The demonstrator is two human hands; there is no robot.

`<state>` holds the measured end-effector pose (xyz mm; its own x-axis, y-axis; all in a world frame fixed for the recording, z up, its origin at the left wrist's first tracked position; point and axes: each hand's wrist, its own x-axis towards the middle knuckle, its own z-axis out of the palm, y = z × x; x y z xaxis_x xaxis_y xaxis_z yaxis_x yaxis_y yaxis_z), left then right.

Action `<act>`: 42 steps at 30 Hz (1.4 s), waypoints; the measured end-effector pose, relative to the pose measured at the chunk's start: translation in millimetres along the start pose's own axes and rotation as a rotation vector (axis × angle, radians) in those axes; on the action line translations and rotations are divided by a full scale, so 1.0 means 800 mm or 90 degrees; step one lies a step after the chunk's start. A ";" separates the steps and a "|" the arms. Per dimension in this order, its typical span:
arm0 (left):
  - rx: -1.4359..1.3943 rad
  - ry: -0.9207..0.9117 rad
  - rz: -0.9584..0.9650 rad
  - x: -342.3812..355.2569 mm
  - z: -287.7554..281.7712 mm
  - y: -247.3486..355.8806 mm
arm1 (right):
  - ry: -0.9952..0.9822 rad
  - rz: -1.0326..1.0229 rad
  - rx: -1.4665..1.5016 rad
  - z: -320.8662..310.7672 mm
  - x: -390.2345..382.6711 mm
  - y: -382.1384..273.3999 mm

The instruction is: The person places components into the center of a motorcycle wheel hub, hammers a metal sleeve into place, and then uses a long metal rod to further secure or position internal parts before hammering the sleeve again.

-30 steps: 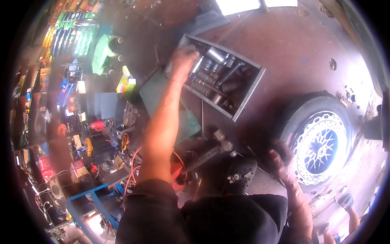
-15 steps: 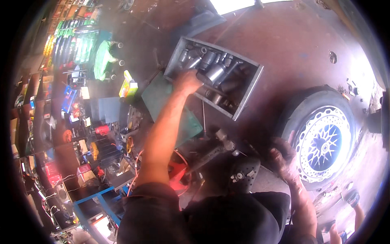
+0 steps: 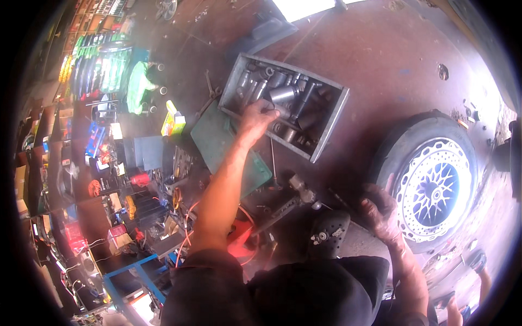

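"What was nearest us?"

"A dark shoe (image 3: 329,233), on the near side of the metal tray (image 3: 330,126). Then the right hand (image 3: 382,214), off the tray's near right, just beside the wheel (image 3: 432,195). Its fingers were half curled; I couldn't tell whether they had hold of anything."

"And closer to the tray?"

"A hammer (image 3: 302,188) lay short of its near wall, and a green flat piece (image 3: 209,130) stuck out at its near left, partly under the forearm."

"So what had changed?"

"The left hand (image 3: 256,120). A second earlier it covered the tray's left end; now it had come over the near wall, left of the middle, fingers bent down at the metal sockets (image 3: 284,94). Whether it had one pinched, I couldn't tell — the knuckles hid the fingertips."

"What did that mean for the work?"

"The pieces at the tray's left end were uncovered, and the hand was at the nearer ones. All those sockets lay inside the tray."

"Beyond?"

"A grey panel (image 3: 266,37) — past the tray's far side."
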<state>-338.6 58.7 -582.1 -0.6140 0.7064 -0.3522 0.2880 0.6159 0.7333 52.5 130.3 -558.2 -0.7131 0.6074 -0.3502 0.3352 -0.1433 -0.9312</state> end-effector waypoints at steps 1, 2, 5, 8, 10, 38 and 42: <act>0.015 0.034 0.018 -0.003 0.002 -0.003 | 0.000 0.001 0.000 -0.001 0.000 0.004; 0.029 0.070 0.037 -0.006 0.003 -0.005 | -0.002 -0.050 -0.058 -0.004 0.001 0.010; -0.217 0.120 0.055 -0.010 -0.002 -0.036 | -0.008 -0.045 -0.065 -0.002 0.001 0.001; -0.328 0.078 0.070 -0.018 -0.005 -0.034 | -0.010 -0.010 -0.022 -0.002 -0.001 -0.002; -0.345 0.077 0.076 -0.027 -0.002 -0.022 | -0.008 -0.033 -0.028 -0.001 0.000 -0.002; 0.517 0.358 0.149 0.041 -0.036 -0.054 | 0.006 0.086 0.017 0.004 -0.004 -0.014; 0.454 0.269 0.087 0.076 -0.056 -0.057 | 0.007 0.048 -0.041 -0.002 -0.005 0.003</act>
<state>-421.6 57.8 -611.1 -0.7222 0.6887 0.0644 0.6887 0.7072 0.1597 57.1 128.4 -559.0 -0.6780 0.6053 -0.4170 0.4267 -0.1379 -0.8938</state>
